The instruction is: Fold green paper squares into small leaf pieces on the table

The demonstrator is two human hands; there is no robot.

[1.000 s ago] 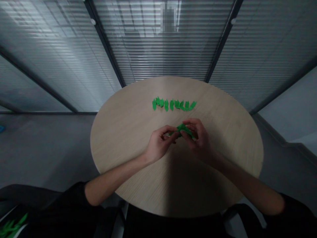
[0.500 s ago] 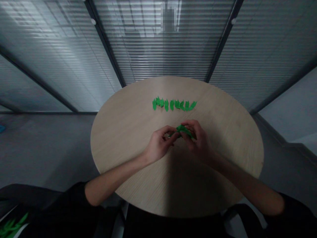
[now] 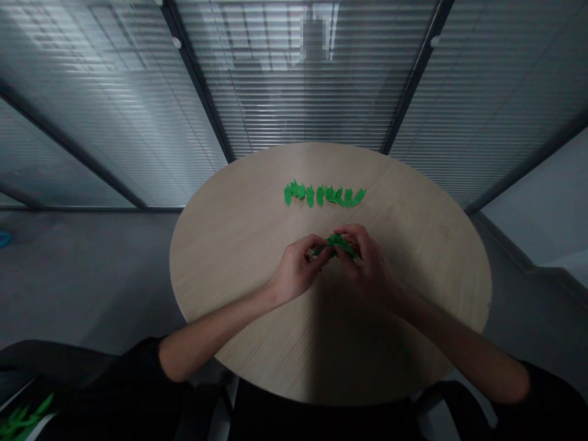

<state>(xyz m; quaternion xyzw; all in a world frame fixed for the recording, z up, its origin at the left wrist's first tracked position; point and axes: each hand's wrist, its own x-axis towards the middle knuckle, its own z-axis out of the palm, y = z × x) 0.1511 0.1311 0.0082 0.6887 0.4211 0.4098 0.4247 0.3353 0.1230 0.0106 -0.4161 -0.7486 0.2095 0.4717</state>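
Between my two hands, above the middle of the round table, is a green leaf-shaped piece, thin and partly folded; fingers hide much of it. My left hand pinches its left end between thumb and fingers. On its right side, my right hand grips it with the thumb below and the index finger curved over the top. Just beyond the hands, several similar green leaf-shaped pieces lie side by side in a row on the wood. Whether they are paper or plastic, I cannot tell.
The round wooden table stands close to glass panels with blinds. At the lower left, a pale-edged container holds more green leaf-like pieces. A small blue object lies on the floor at far left.
My fingers have shifted slightly on the green leaf-shaped piece, which now looks flatter and more bunched. Both hands stay in nearly the same place, and the row is unchanged.
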